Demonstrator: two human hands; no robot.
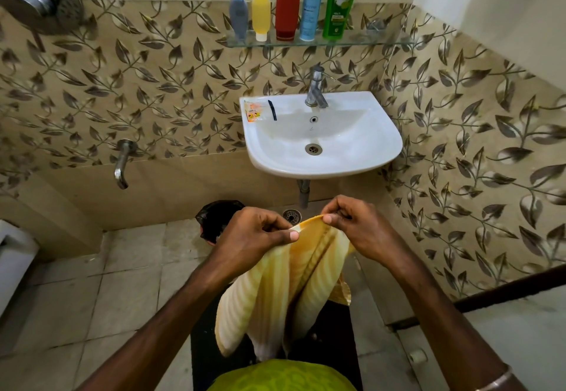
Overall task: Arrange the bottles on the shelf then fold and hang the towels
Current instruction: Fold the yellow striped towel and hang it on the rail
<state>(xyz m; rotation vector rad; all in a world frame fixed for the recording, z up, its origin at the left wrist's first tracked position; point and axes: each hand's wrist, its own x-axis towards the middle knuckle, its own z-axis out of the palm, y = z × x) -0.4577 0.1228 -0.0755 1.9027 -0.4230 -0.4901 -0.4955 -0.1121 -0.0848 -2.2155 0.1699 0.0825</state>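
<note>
Both hands pinch towel (275, 280) top edge | left hand (257, 233) | right hand (352, 225)

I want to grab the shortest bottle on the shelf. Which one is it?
The yellow bottle, second from the left, standing on its white cap. Its top sits lowest; the grey-blue bottle beside it is close, the other three far taller.

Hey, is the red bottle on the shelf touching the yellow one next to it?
Apart. The head view shows a strip of wall tile between the red bottle and the yellow bottle on the glass shelf.
</note>
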